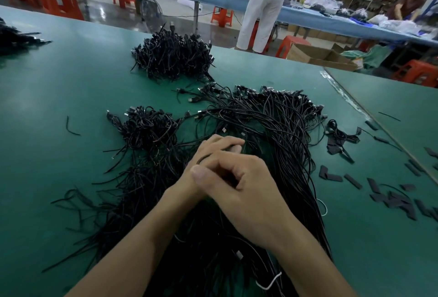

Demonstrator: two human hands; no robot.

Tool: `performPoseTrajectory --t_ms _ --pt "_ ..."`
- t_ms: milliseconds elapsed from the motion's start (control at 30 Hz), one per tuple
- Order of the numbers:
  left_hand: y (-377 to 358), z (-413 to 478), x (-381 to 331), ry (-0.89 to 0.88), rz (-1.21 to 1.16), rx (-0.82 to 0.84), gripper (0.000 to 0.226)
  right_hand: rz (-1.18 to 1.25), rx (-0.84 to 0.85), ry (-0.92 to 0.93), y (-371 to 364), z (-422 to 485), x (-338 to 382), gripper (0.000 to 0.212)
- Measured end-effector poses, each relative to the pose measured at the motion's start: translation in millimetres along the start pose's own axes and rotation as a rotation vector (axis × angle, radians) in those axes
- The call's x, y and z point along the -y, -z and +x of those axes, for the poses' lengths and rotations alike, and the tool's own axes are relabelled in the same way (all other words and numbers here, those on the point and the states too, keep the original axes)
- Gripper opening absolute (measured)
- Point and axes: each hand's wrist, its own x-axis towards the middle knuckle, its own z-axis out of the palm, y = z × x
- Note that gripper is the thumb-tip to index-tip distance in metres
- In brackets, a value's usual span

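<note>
Black slender cable (204,158) between curled hands (246,185)

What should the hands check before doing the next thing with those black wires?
1. Left hand grips a thin black cable: ok, one crosses its curled fingers.
2. Right hand grip: cannot tell, curled fingers hide it.
3. Loose pile of long black cables in reach: ok, beneath both hands.
4. Heap of coiled black cables close by: ok, left of the hands.
5. Flat black strips on the green table mat: ok, lying to the right.
</note>
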Motion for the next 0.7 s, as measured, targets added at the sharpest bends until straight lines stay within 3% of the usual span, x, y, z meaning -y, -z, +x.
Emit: performPoseTrajectory --t_ms 100,200,300,367,433,533,633,700 --pt "-1 15 -6 0.016 0.082 -0.085 0.026 0.115 -0.012 0.089 8 -6 15 0.036" --pt "5 26 -12 0.046 0.099 -0.264 0.041 0.138 -0.191 0.074 24 -8 8 0.047" --pt "16 27 -14 0.06 -0.145 -0.55 0.042 -0.092 -0.388 -0.059 45 -9 -16 0.053" --pt "11 24 -19 -0.016 -0.258 -0.631 0.047 -0.329 -0.436 -0.175 58 -14 -41 0.056" --pt "0 16 -28 -0.179 -0.234 -0.579 0.049 -0.468 -0.404 -0.327 68 -19 -62 0.053" --pt "-15 6 -45 -0.481 0.015 -0.39 0.049 -0.564 -0.22 -0.514 73 -20 -74 0.041" --pt "-13 5 -50 -0.537 0.425 -0.266 0.04 -0.399 -0.174 -0.453 63 -16 -61 0.03" --pt "-9 6 -50 -0.461 0.616 -0.228 0.033 -0.223 -0.238 -0.325 56 -13 -47 0.053"
